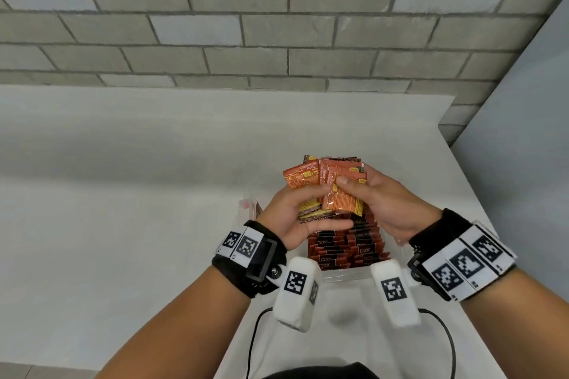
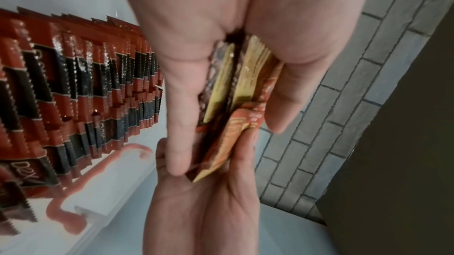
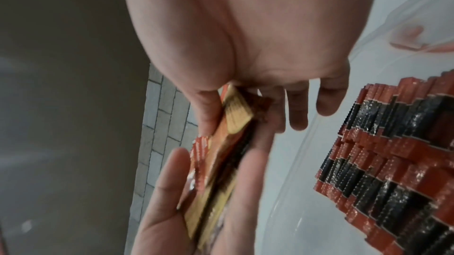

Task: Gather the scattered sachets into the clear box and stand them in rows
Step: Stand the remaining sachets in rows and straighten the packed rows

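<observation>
Sachets (image 1: 331,186) sit bunched between both my hands, held above the clear box (image 1: 345,275) near the worktop's (image 1: 154,178) 3 o'clock edge. My left hand (image 1: 295,218) grips the bunch from 9 o'clock, my right hand (image 1: 385,203) pinches it from 3 o'clock. Rows (image 1: 351,244) of red-and-black sachets already stand in the box beneath.

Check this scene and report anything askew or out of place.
The bunch of sachets held between the left hand and right hand is fanned unevenly, corners at different angles. The rows of sachets in the clear box stand neatly. Nothing looks spilled or torn.
</observation>
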`<state>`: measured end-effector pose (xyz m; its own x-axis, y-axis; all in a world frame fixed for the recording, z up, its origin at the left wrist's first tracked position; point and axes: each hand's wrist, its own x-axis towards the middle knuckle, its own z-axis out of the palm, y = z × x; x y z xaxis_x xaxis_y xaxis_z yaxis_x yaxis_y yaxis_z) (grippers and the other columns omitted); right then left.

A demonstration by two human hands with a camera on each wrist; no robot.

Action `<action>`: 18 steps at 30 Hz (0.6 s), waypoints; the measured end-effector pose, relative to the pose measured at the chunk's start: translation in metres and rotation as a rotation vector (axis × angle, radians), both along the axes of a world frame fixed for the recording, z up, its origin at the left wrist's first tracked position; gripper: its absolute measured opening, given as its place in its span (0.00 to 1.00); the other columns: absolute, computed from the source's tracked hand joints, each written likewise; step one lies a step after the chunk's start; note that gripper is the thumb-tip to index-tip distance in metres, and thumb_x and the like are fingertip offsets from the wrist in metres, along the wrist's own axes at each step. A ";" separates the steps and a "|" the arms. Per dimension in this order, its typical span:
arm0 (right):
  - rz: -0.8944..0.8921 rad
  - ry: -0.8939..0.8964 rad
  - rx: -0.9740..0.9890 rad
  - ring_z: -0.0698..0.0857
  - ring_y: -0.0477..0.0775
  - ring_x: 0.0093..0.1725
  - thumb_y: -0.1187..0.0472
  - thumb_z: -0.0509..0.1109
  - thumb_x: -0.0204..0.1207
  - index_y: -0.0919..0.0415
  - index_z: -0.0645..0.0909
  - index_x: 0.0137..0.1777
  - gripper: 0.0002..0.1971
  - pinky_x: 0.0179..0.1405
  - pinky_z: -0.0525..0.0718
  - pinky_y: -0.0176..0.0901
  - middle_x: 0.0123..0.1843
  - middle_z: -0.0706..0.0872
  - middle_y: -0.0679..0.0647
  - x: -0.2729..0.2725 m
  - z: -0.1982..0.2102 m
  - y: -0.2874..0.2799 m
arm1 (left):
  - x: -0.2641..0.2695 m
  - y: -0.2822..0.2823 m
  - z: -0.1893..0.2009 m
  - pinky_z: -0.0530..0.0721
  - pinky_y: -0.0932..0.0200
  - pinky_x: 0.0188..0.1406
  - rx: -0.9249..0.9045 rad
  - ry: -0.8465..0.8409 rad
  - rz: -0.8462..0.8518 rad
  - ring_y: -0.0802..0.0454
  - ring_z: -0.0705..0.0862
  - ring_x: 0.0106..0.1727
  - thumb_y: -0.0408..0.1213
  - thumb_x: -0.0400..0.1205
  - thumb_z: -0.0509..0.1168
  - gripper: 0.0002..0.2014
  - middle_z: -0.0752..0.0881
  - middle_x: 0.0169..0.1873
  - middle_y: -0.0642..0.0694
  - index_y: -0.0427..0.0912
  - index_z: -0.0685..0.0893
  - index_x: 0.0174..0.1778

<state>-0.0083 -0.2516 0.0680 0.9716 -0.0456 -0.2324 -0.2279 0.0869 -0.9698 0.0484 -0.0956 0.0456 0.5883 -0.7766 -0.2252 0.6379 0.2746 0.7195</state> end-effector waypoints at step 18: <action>-0.169 -0.150 -0.302 0.86 0.53 0.39 0.63 0.79 0.67 0.51 0.80 0.52 0.16 0.49 0.87 0.54 0.36 0.84 0.51 0.004 0.002 -0.006 | 0.012 0.001 -0.006 0.90 0.44 0.42 0.003 0.007 0.113 0.37 0.88 0.56 0.29 0.75 0.66 0.30 0.84 0.64 0.36 0.48 0.74 0.75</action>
<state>-0.0043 -0.2578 0.0698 0.9666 -0.2532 -0.0402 -0.0887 -0.1834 -0.9790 0.0604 -0.0942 0.0399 0.6703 -0.7050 -0.2317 0.6081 0.3428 0.7160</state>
